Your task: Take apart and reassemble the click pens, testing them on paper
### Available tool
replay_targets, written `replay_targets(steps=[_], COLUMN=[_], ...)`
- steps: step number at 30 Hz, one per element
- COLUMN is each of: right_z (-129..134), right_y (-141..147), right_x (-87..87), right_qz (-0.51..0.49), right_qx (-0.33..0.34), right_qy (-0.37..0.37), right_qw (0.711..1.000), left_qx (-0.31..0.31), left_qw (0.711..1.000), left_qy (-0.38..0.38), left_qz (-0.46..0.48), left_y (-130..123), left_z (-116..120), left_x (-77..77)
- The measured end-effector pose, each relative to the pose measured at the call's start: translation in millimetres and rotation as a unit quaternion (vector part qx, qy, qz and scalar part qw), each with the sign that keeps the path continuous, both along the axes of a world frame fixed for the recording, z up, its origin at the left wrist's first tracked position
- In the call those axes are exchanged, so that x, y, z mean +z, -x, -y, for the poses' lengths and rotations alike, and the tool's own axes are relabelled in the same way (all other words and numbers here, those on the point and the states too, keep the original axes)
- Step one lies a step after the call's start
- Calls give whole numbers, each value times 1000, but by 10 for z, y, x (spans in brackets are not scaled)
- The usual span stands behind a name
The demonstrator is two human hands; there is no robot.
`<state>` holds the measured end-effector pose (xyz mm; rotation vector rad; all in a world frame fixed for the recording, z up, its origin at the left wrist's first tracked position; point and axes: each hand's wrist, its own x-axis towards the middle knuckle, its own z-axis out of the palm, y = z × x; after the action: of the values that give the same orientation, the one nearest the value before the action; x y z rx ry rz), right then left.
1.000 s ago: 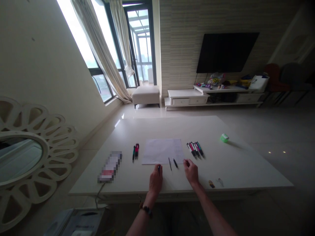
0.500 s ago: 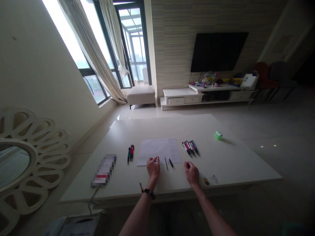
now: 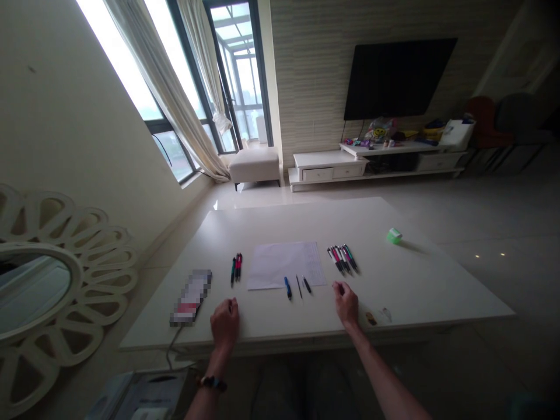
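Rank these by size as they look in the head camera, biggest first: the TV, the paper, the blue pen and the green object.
1. TV
2. Paper
3. Blue pen and green object: these look about alike, and the green object is farther away, so I can't rank them.
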<state>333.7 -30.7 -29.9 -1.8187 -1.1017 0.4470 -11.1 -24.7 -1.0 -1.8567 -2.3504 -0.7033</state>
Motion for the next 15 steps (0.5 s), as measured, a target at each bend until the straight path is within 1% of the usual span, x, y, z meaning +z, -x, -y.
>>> replay_targets(steps=[3, 6, 8, 11, 15], right_z=[8, 11, 8, 5, 34], right_y=[0, -2, 1, 16, 56], right_x=[20, 32, 30, 24, 57], right_qz=[-1, 1, 4, 13, 34], right_qx=[0, 0, 1, 3, 19], right_qy=[4, 8, 9, 12, 6], right_qw=[1000, 1000, 1000, 1000, 999], left_qx=[-4, -14, -31, -75, -127], left_qw=[999, 998, 998, 996, 991], left_qy=[17, 22, 23, 20, 31], left_qz=[-42, -57, -55, -39, 1], left_y=[60, 7, -74, -339, -947], left_z=[78, 89, 76, 33, -82], left_x=[-11, 8, 26, 48, 64])
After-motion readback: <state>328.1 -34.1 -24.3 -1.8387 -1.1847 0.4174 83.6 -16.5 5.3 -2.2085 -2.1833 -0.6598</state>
